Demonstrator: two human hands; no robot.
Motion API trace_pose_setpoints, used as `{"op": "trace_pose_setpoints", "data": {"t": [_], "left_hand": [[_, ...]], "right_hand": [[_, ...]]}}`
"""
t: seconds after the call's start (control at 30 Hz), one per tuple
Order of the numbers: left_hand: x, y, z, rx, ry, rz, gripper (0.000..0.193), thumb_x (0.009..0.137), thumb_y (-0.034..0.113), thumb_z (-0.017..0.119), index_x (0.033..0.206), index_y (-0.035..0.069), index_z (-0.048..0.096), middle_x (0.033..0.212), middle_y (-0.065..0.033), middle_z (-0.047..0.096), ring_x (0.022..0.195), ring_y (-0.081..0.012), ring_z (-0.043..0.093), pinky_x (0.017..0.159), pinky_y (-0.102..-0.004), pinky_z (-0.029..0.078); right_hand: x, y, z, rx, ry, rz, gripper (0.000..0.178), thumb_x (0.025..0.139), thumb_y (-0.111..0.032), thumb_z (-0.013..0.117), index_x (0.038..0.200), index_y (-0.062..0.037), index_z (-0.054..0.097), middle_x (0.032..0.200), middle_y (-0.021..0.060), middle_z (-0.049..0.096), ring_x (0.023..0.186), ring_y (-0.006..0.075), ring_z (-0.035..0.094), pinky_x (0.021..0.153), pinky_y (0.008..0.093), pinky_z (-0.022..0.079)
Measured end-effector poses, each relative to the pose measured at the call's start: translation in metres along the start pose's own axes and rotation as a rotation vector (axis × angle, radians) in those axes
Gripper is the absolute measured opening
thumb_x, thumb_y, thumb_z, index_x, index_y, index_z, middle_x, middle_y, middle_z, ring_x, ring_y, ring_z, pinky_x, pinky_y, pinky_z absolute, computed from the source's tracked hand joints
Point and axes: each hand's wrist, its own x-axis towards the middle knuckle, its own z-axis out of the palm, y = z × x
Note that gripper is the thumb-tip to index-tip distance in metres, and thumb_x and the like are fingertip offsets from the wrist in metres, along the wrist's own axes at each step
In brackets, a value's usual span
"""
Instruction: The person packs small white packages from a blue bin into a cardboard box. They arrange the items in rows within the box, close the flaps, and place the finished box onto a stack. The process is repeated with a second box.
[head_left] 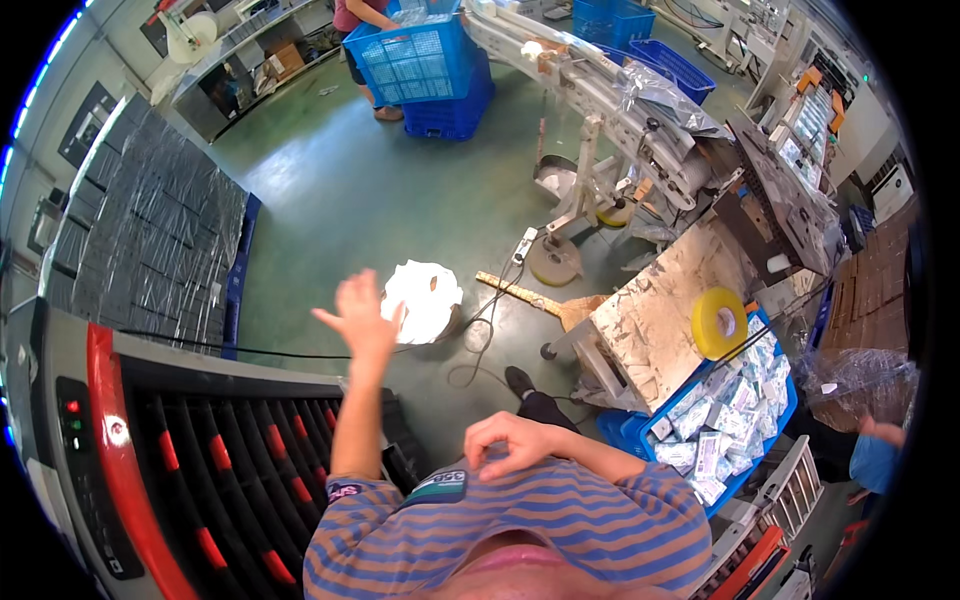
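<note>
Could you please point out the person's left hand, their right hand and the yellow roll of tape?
Left hand [364, 318]: head view, on the middle of the hand.
Right hand [516, 438]: head view, on the middle of the hand.
Yellow roll of tape [709, 324]: head view, on its yellow side, left of the core.

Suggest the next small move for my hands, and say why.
Perhaps move your right hand toward the blue crate on that side: it is heaped with packets, while that hand is loosely curled near your striped shirt and your left hand is spread open, apparently empty.
</note>
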Motion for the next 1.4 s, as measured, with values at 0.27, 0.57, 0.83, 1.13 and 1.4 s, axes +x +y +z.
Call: {"op": "trace_pose_setpoints", "data": {"t": [0.27,0.57,0.83,1.13,1.4], "left_hand": [[-0.122,0.029,0.055,-0.239,-0.609,0.194,0.068,0.068,0.053,0.062,0.121,0.013,0.046,0.117,-0.0095,0.051,0.113,-0.0266,0.045,0.093,-0.0715,0.011],[-0.183,0.053,0.048,-0.158,-0.870,0.306,0.069,0.070,0.054,0.059,0.125,0.014,0.045,0.119,-0.0107,0.050,0.114,-0.0272,0.045,0.095,-0.0689,0.013],[-0.231,0.111,0.035,-0.126,-0.808,0.321,0.069,0.070,0.054,0.060,0.124,0.015,0.046,0.116,-0.0105,0.052,0.113,-0.0266,0.046,0.094,-0.0693,0.014],[-0.323,0.178,0.018,-0.170,-0.816,0.254,0.069,0.070,0.054,0.061,0.124,0.015,0.046,0.115,-0.0099,0.053,0.112,-0.0268,0.047,0.093,-0.0707,0.012],[-0.360,0.204,-0.009,-0.143,-0.856,0.188,0.067,0.071,0.054,0.060,0.123,0.014,0.046,0.117,-0.0099,0.052,0.113,-0.0266,0.046,0.094,-0.0700,0.011]], "right_hand": [[-0.025,-0.007,0.048,-0.180,0.130,0.091,0.020,0.074,-0.018,0.070,0.082,-0.0025,0.062,0.079,0.0068,0.059,0.069,0.0164,0.057,0.064,0.0268,0.047],[-0.068,-0.016,0.072,-0.150,0.194,0.091,0.020,0.072,-0.015,0.071,0.083,-0.0016,0.062,0.081,0.0080,0.059,0.070,0.0169,0.056,0.065,0.0266,0.047],[-0.143,-0.031,0.083,-0.123,0.144,0.117,0.022,0.074,-0.017,0.070,0.087,-0.0007,0.061,0.084,0.0081,0.059,0.072,0.0154,0.057,0.067,0.0262,0.047],[-0.241,-0.030,0.099,-0.030,0.080,0.089,0.022,0.075,-0.017,0.069,0.089,-0.0012,0.062,0.086,0.0079,0.059,0.074,0.0145,0.057,0.068,0.0259,0.047],[-0.282,-0.038,0.102,0.007,0.045,0.062,0.025,0.073,-0.022,0.071,0.086,-0.0016,0.062,0.079,0.0060,0.061,0.068,0.0127,0.058,0.064,0.0249,0.047]]}}
